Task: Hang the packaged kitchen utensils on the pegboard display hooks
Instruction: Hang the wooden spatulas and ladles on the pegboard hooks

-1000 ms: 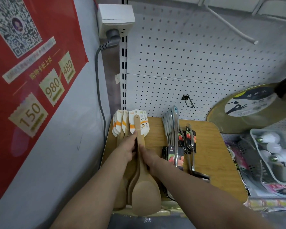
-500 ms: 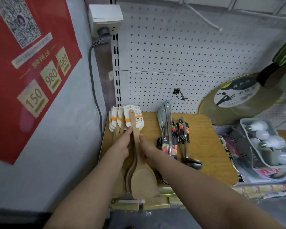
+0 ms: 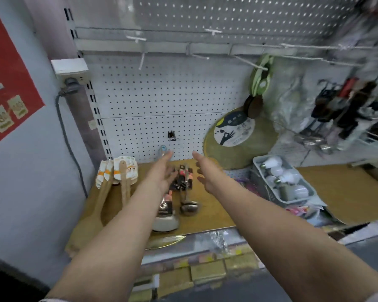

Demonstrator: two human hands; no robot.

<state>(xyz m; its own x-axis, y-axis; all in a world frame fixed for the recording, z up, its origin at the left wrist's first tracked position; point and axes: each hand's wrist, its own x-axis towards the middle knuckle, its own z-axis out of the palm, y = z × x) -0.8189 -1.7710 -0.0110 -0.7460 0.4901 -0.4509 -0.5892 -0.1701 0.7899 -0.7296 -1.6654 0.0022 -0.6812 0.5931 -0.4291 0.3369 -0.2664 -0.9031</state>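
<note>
Wooden spatulas [image 3: 109,188] with white card tags lie on the left of the wooden shelf [image 3: 207,216]. Beside them lie metal ladles and spoons [image 3: 184,192] on dark cards. My left hand [image 3: 162,171] hovers over the metal utensils with fingers stretched out, holding nothing. My right hand [image 3: 205,171] reaches forward just right of them, fingers straight and spread, also holding nothing. The white pegboard [image 3: 162,101] rises behind, with a small black hook [image 3: 172,136] just above my hands and long white hooks [image 3: 142,59] higher up.
A round board with a label [image 3: 238,138] leans on the pegboard at the right. A grey basket of light bulbs [image 3: 282,179] sits right of it. Dark packaged goods [image 3: 345,105] hang at far right. A white socket box and cable [image 3: 71,73] are on the left wall.
Both hands have let go of the wooden spatula and moved right and forward, over the metal utensils. The camera has tilted up, showing more pegboard.
</note>
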